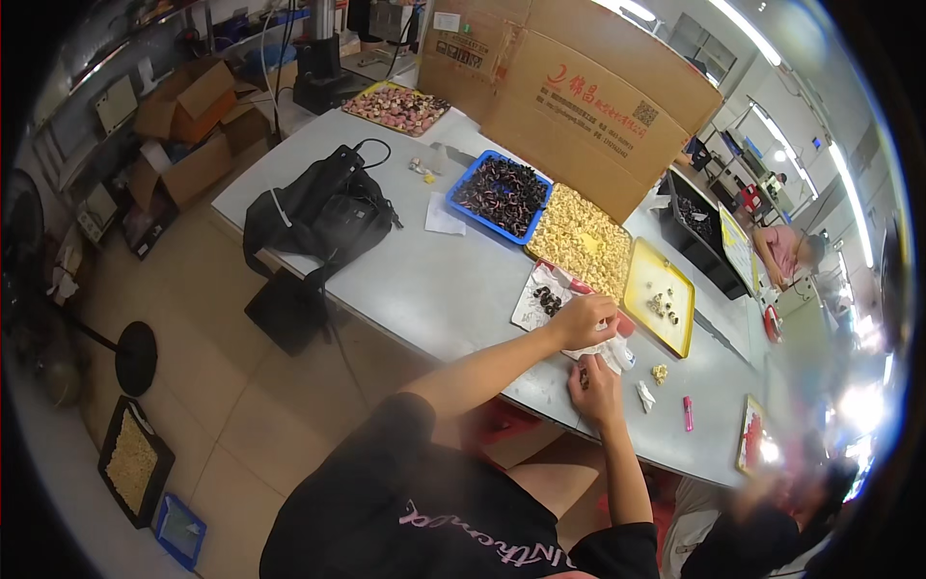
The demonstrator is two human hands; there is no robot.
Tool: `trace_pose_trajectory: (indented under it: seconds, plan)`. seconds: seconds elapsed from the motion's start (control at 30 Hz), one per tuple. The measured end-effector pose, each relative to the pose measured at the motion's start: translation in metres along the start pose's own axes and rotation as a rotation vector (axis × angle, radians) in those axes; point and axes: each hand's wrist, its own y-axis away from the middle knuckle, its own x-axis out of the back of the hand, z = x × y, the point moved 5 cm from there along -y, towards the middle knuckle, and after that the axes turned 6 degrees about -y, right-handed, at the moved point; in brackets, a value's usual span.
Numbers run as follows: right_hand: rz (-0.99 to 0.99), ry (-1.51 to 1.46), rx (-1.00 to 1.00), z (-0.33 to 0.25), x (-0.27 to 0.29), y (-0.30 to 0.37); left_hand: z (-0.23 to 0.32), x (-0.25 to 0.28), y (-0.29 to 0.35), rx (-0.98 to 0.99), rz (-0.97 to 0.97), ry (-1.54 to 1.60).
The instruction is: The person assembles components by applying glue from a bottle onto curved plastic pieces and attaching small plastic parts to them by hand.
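Observation:
My left hand (582,323) is closed in a pinch over a crumpled white cloth or paper; what its fingers hold is too small to name. Just nearer to me, my right hand (595,390) rests at the table edge with curled fingers, and a bit of something dark shows between them. Beside my left wrist, several small black pieces (548,301) lie on a white sheet (524,316). Beyond my hands is a tray heaped with small pale-yellow pieces (579,236). To its right stands a yellow-rimmed tray (687,340) holding a few small pieces.
A blue tray (467,220) holds dark parts. A black bag (333,207) lies on the left of the grey table (415,299). A large cardboard box (569,106) stands behind. At right are a pink marker (688,413), a black bin (709,253) and another person (786,251).

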Motion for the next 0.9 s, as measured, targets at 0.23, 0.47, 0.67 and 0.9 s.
trace_pose_trajectory:
  seconds: [0.23,0.47,0.67,0.9]
  plan:
    - [0.007,-0.032,-0.021,-0.006,0.003,0.000,0.002,-0.001,0.002,-0.027,-0.015,-0.025]
    - [0.050,-0.109,-0.050,0.008,0.008,0.004,0.007,-0.001,0.001,-0.049,-0.001,-0.048]
    - [0.082,-0.166,-0.085,0.021,0.012,0.004,0.001,-0.004,0.003,-0.047,0.005,-0.077]
    - [0.083,-0.217,-0.164,0.039,0.016,0.009,0.009,0.001,-0.002,-0.040,-0.014,-0.105]
